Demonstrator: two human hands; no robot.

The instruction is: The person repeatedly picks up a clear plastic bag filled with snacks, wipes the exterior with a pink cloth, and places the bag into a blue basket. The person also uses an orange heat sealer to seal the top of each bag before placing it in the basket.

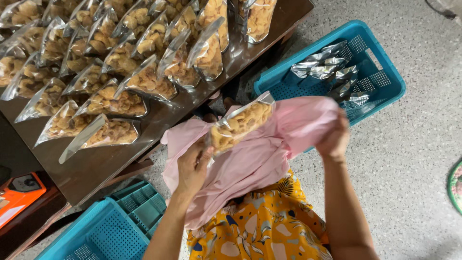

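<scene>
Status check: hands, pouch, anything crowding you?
Left hand grips snack pouch over pink cloth. Right hand bunches cloth. Filled pouches crowd table.

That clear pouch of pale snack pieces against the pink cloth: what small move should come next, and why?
Probably draw the pink cloth across the clear snack pouch. The left hand holds the pouch against the cloth and the right hand grips the cloth's far edge, as if wiping it.
</scene>
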